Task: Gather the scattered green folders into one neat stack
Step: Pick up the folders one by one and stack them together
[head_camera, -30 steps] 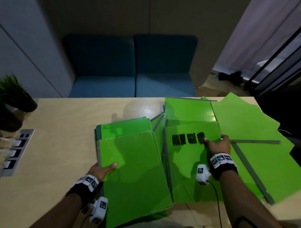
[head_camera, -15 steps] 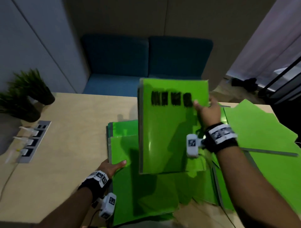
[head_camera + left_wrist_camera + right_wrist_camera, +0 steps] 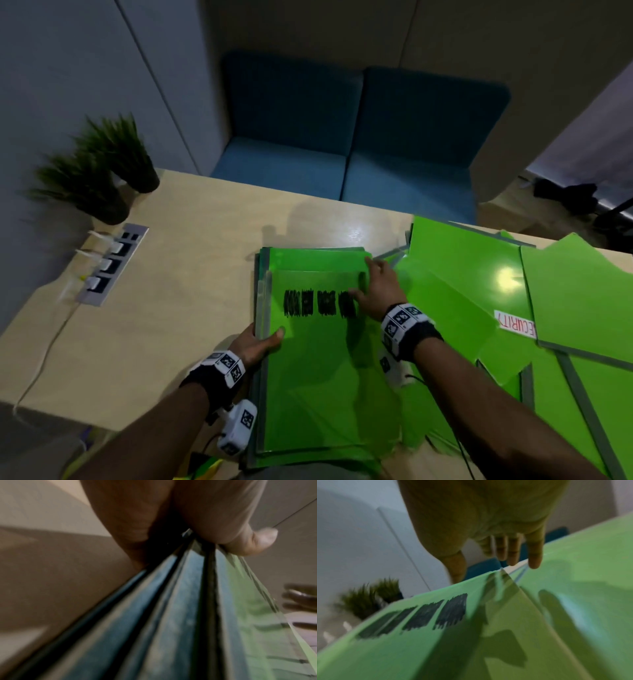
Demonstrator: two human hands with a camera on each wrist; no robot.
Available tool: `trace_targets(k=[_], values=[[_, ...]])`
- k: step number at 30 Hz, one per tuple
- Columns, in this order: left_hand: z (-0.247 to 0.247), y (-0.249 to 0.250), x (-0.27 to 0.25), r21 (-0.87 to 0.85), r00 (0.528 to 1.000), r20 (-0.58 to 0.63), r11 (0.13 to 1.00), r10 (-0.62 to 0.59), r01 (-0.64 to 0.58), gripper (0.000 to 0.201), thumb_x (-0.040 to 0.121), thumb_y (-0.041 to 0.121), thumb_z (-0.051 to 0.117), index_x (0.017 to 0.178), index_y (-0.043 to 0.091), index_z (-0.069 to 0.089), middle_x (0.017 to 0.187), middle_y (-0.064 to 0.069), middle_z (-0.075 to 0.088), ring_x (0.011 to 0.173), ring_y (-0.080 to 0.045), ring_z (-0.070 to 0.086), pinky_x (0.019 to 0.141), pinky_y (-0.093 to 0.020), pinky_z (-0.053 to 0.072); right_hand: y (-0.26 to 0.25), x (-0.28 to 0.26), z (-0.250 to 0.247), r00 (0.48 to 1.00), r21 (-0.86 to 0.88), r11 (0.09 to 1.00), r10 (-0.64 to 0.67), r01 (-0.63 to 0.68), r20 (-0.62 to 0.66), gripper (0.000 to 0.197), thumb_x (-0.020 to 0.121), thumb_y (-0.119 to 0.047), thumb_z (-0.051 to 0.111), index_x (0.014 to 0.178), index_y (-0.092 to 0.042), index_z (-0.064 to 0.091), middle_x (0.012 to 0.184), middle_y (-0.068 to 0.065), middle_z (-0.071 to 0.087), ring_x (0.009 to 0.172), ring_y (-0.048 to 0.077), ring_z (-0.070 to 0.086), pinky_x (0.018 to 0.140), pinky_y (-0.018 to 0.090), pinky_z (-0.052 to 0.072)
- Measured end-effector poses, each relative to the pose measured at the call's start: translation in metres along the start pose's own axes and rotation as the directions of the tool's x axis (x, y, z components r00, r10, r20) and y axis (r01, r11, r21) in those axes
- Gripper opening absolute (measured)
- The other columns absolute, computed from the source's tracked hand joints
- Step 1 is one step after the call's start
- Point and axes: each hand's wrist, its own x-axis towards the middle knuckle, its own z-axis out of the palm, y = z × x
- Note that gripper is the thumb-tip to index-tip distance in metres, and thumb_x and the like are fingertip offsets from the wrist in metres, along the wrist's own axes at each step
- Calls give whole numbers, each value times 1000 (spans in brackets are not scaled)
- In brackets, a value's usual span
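Green folders: the stack (image 3: pixel 322 383) sits on the table (image 3: pixel 164 308), near its front edge, left of the loose ones. Top folder (image 3: pixel 318 363) carries four scribbled black marker blocks (image 3: pixel 320 303) near its far end. It lies on the stack slightly short of the folder beneath, whose far strip shows past it.

Left hand (image 3: pixel 255 344) grips the stack's left edge: thumb on top of the cover, fingers not visible in the head view. Left wrist view shows the thumb (image 3: pixel 247 543) pressed on the green cover above several dark spines (image 3: pixel 180 608).

Right hand (image 3: pixel 376 291) rests at the top folder's far right corner. Fingers (image 3: pixel 534 555) extended and relaxed, tips at the folder edge, thumb beside the marker blocks, nothing gripped.

Loose folders (image 3: pixel 479 301) spread overlapping across the right side of the table, grey spines at mixed angles. One shows a white label with red lettering (image 3: pixel 515 325), partly covered.

Two potted plants (image 3: pixel 102 171) stand at the table's far left corner, a power outlet strip (image 3: pixel 109 263) with white plugs set in the table near them. Blue sofa (image 3: pixel 346 144) behind the table.
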Motion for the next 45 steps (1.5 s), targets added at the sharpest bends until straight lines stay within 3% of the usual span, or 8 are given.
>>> trace_targets(k=[5,13,16,22,28,33,40,45], values=[[-1,-7,6,-114,990,68,984,-127,134,129,44,81,73,149,21,29,152,-10,39,135,-30,42,112,-48,31,-24,12,11,962,-231,955,-129,187,242,74,89,-62,51,151,-37,21,161,-1,12,148,29,15,109,66,28],[7,1,0,-31,991,-108,997,-76,74,112,47,76,75,136,13,46,130,-16,60,109,-31,59,97,-46,48,-32,1,20,976,-163,976,-115,146,188,59,91,-61,47,141,-31,40,149,0,32,141,27,30,109,66,25],[6,8,-4,-23,992,-109,998,-66,64,85,69,54,76,136,9,47,129,-18,59,100,-27,56,93,-38,48,12,2,-5,993,-43,993,108,-110,-47,55,92,-52,53,141,-31,43,156,0,27,144,25,26,113,60,23],[1,8,-7,-107,988,-148,994,-45,29,64,78,34,76,129,5,52,118,-19,63,90,-23,56,86,-31,45,136,-24,-40,628,279,638,766,-718,-134,92,83,-50,69,147,-2,24,153,25,25,142,40,24,114,57,25],[-5,6,-2,-67,989,-134,996,-65,57,78,72,46,76,132,3,51,128,-22,60,100,-29,59,93,-39,47,162,-22,-22,687,461,618,726,-636,-25,56,96,-37,47,149,-39,29,132,15,58,117,35,56,98,49,46],[-11,-6,1,-126,968,-237,990,-85,56,58,74,38,78,117,3,59,102,-19,67,91,-34,64,89,-46,51,158,-45,-32,640,781,243,728,-575,245,63,78,-48,75,122,-6,57,111,16,66,88,28,63,62,28,50],[-38,-14,-5,-148,946,-309,987,-99,55,57,80,33,75,123,2,56,106,-17,63,92,-33,59,91,-44,48,139,-28,-70,736,809,506,662,-300,-142,57,89,-30,68,131,4,50,130,23,57,120,41,55,95,39,45],[-64,-23,-15,-145,925,-354,985,-137,91,64,77,43,75,121,2,55,107,-21,63,92,-35,59,90,-48,48,147,-27,-53,783,476,701,620,-530,-41,87,90,-59,54,149,-1,29,154,25,30,145,44,19,117,54,23]])
